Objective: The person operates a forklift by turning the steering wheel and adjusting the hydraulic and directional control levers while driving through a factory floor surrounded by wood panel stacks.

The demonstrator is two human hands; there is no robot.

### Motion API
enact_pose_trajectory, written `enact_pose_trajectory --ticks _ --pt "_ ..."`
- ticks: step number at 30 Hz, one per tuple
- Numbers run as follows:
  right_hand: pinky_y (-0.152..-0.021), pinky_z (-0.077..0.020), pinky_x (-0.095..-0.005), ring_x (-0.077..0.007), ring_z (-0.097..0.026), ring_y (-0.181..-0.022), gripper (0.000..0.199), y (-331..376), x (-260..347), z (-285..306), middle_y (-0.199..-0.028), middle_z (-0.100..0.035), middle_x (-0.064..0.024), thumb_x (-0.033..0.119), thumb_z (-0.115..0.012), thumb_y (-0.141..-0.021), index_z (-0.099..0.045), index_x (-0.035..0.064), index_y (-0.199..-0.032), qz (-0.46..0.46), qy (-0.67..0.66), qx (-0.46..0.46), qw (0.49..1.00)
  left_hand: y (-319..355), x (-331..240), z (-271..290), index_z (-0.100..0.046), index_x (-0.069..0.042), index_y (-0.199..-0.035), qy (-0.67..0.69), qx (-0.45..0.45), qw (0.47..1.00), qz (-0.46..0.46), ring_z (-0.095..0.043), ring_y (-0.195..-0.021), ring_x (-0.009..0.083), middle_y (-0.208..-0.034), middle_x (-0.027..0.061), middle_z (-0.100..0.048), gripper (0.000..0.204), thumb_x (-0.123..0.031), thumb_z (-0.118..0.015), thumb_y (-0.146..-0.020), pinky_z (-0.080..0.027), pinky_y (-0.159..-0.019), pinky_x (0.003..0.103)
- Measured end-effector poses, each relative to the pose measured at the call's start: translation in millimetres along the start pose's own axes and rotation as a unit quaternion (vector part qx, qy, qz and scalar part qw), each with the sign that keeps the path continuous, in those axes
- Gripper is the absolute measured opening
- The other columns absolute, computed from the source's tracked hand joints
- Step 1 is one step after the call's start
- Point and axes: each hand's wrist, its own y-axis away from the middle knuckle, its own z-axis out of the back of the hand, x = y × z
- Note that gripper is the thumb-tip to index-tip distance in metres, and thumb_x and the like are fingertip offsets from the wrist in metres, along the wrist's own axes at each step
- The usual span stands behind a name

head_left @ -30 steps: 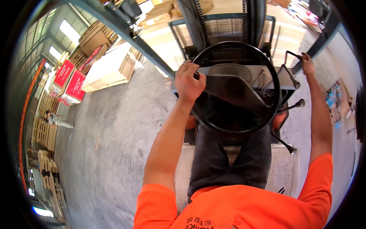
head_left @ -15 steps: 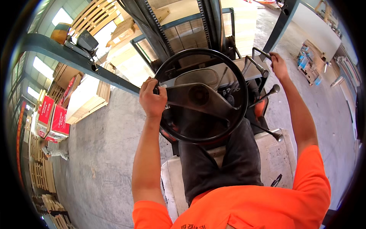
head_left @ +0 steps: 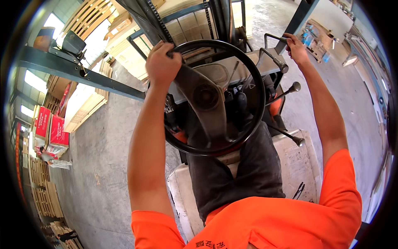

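Observation:
My left hand (head_left: 163, 64) is closed around the knob at the upper left of a forklift's black steering wheel (head_left: 261, 99). The wheel's wide spoke and hub (head_left: 206, 96) are tilted, running from that hand down toward my lap. Out to the right, my right hand (head_left: 296, 49) has its fingers curled on the end of a bent black control lever (head_left: 273, 37). Just below it stands another lever with a dark knob (head_left: 283, 67). Two more knobbed levers (head_left: 295, 86) stick out lower, on the right of the wheel.
Ahead, beyond the mast (head_left: 226, 25), are stacked pale boards (head_left: 178, 31). A frame post (head_left: 103, 83) crosses the left side. Further left are red-and-white cartons (head_left: 58, 130), pallets (head_left: 39, 195) and a person (head_left: 54, 159). A loaded pallet (head_left: 315, 41) lies at the far right.
The steering wheel has turned clockwise, and my left hand has gone up with its knob. My right hand remains on the lever. The surroundings have shifted slightly left in view.

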Motion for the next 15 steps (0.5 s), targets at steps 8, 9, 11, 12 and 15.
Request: enact_pose_trajectory --ticks 8,9,11,12,15 --pt "-0.055 -0.0459 -0.0253 -0.0092 -0.054 -0.069 0.033 -12.6 12.1 -0.1 -0.086 -0.059 -0.0042 0.021 -0.046 -0.100 -0.056 0.0081 -0.129 -0.001 0.015 0.028 0.999 -34.3 -91.1 -68.6 -0.073 -0.007 -0.089 0.070 0.056 0.996 -0.018 -0.066 -0.092 0.0298 -0.100 0.0107 -0.069 0.022 -0.012 -0.063 -0.071 -0.054 -0.081 0.037" --pt "-0.055 -0.0464 -0.0253 -0.0092 -0.055 -0.070 0.033 -13.5 13.0 -0.3 -0.087 -0.060 -0.0047 0.022 -0.047 -0.100 -0.056 0.0080 -0.129 -0.007 0.014 0.028 0.999 -28.6 -104.8 -74.0 -0.073 -0.006 -0.086 0.092 0.062 0.994 -0.020 -0.066 -0.091 0.0300 -0.097 0.0108 -0.069 0.020 -0.011 -0.063 -0.069 -0.054 -0.079 0.038" --pt "-0.058 -0.0483 -0.0268 -0.0106 -0.059 -0.073 0.033 -13.1 12.3 7.0 -0.091 -0.063 -0.0059 0.023 -0.046 -0.100 -0.056 0.0110 -0.130 -0.009 0.047 0.043 0.998 -18.4 -128.4 -83.9 -0.070 -0.004 -0.080 0.130 0.079 0.987 -0.053 -0.065 -0.090 0.0304 -0.093 0.0115 -0.068 0.016 -0.008 -0.063 -0.066 -0.054 -0.080 0.038" --pt "-0.060 -0.0488 -0.0283 -0.0125 -0.061 -0.073 0.034 -8.9 13.5 10.0 -0.091 -0.065 -0.0071 0.022 -0.045 -0.100 -0.055 0.0137 -0.130 -0.007 0.057 0.052 0.997 -11.9 -137.4 -86.2 -0.069 -0.004 -0.077 0.143 0.073 0.984 -0.077 -0.064 -0.089 0.0302 -0.089 0.0116 -0.067 0.014 -0.008 -0.063 -0.065 -0.053 -0.082 0.038" --pt "-0.077 -0.0502 -0.0334 -0.0236 -0.064 -0.091 0.033 -11.8 -17.2 34.4 -0.105 -0.066 -0.0122 0.017 -0.049 -0.095 -0.058 0.0100 -0.127 0.144 0.214 0.074 0.963 5.7 -154.1 -85.5 -0.067 -0.003 -0.073 0.200 0.057 0.971 -0.119 -0.062 -0.091 0.0288 -0.084 0.0108 -0.065 0.011 -0.008 -0.065 -0.064 -0.049 -0.088 0.036"
